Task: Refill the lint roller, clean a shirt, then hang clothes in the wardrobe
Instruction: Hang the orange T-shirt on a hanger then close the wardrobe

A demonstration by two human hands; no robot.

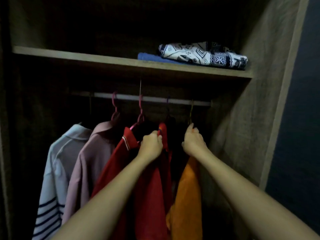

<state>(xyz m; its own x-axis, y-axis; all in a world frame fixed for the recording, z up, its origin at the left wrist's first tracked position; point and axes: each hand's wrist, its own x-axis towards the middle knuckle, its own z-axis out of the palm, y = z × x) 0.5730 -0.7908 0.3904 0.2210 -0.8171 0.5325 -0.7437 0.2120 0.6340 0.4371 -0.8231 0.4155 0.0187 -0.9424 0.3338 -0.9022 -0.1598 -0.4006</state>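
Note:
Inside a dim wardrobe, several garments hang from a metal rail [155,99]. From left to right they are a pale striped shirt [55,170], a pink shirt [86,161], a red shirt [152,196] and an orange garment [187,196]. My left hand [151,144] grips the collar of the red shirt. My right hand [194,141] pinches the neck of the yellow hanger [191,111] that carries the orange garment, its hook over the rail. The lint roller is not in view.
A wooden shelf [86,57] runs above the rail; a folded patterned black-and-white cloth [202,55] lies on a blue folded item [152,58] at its right end. The wardrobe's side wall [242,127] stands close to the right of the orange garment.

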